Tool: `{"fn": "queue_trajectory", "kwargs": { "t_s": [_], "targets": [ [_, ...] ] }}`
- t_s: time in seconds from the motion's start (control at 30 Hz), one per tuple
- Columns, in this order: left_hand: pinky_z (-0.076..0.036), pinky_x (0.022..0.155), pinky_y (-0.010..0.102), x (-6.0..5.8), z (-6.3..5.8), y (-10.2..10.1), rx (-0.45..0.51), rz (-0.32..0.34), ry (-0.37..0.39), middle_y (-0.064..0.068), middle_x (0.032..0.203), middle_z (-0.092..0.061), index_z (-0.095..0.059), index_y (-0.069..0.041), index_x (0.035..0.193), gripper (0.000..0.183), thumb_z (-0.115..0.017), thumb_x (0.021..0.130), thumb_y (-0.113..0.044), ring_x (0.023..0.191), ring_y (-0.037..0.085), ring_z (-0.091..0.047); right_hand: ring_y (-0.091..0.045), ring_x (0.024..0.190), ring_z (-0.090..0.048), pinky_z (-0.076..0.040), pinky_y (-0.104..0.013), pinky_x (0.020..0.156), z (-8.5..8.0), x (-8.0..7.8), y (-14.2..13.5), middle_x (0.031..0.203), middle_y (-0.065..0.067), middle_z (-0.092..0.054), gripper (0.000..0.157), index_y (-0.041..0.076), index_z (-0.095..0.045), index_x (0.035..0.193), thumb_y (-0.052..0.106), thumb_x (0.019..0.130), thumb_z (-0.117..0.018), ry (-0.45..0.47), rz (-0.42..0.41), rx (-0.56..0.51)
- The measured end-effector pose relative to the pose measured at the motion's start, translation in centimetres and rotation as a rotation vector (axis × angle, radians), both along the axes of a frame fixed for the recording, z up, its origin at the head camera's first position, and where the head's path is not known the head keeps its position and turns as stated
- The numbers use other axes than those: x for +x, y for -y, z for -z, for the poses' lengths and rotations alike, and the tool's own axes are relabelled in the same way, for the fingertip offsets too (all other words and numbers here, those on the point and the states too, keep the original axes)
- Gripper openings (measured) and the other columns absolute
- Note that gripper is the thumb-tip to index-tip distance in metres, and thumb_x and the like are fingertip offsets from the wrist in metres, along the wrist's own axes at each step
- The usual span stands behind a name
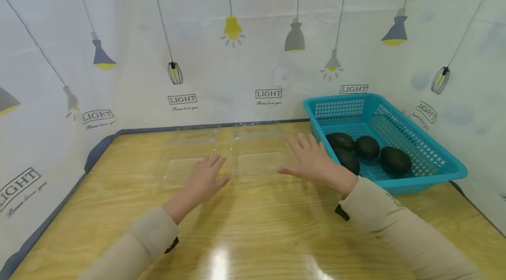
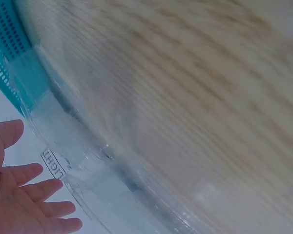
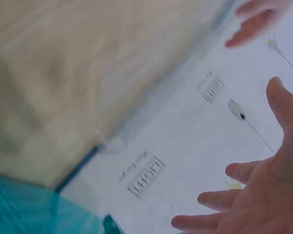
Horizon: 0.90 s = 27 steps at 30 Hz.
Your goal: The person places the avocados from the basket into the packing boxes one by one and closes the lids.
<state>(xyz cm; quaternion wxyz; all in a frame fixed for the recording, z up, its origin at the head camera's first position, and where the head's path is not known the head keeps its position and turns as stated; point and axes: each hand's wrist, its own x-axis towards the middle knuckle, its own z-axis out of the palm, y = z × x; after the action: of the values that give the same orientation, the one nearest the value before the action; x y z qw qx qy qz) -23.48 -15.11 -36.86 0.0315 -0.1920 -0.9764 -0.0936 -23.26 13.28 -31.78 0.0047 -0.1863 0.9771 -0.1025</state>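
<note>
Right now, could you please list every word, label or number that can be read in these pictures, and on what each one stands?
"LIGHT": boxed print, repeated across the patterned wall sheet.
"... love you": small script under it; its first word is too blurred to read.
Mark at the head view's right edge: cut off, unreadable.

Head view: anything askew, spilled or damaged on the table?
Nothing stands out: two clear boxes sit side by side, dark oval objects lie inside the blue basket, and no spill shows on the table. Fine cracks would be hard to see.
</note>
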Motion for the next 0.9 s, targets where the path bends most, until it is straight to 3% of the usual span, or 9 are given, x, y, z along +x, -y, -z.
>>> {"fn": "queue_trajectory", "kwargs": {
  "t_s": [0.23,0.4,0.63,0.9],
  "targets": [
    [-0.022,0.106,0.056,-0.1,0.3,-2.0,-0.030,0.035,-0.035,0.020,0.138,-0.041,-0.042,-0.004,0.136,0.054,-0.055,0.092,-0.033,0.130,0.042,-0.030,-0.053,0.132,-0.006,-0.013,-0.070,0.099,-4.2,-1.1,-4.3,0.150,-0.025,0.000,0.090,0.007,-0.011,0.148,0.059,0.085,-0.049,0.033,0.041,0.000],
    [-0.024,0.105,0.056,0.1,0.8,-2.9,-0.038,0.049,-0.073,0.020,0.136,-0.044,-0.044,-0.004,0.134,0.053,-0.057,0.091,-0.032,0.128,0.042,-0.034,-0.057,0.129,-0.004,-0.012,-0.070,0.099,-5.4,-3.3,-8.3,0.148,-0.032,0.000,0.094,0.001,-0.008,0.147,0.061,0.085,-0.048,0.101,0.080,0.000],
    [-0.022,0.105,0.059,0.6,1.3,-2.8,0.003,0.078,-0.076,0.023,0.137,-0.041,-0.047,-0.008,0.133,0.050,-0.060,0.089,-0.029,0.128,0.045,-0.031,-0.057,0.129,-0.002,-0.012,-0.069,0.099,-4.7,-6.9,-12.5,0.143,-0.039,0.001,0.093,-0.007,-0.004,0.144,0.053,0.089,-0.049,0.260,0.060,-0.052],
    [-0.021,0.105,0.059,0.9,1.5,-2.4,0.021,0.111,-0.090,0.026,0.137,-0.039,-0.048,-0.008,0.133,0.049,-0.060,0.089,-0.025,0.129,0.046,-0.030,-0.055,0.128,-0.010,-0.017,-0.067,0.100,-1.8,-10.2,-13.7,0.141,-0.040,-0.009,0.074,-0.009,-0.015,0.142,0.030,0.092,-0.053,0.273,0.000,-0.035]
  ]
}}
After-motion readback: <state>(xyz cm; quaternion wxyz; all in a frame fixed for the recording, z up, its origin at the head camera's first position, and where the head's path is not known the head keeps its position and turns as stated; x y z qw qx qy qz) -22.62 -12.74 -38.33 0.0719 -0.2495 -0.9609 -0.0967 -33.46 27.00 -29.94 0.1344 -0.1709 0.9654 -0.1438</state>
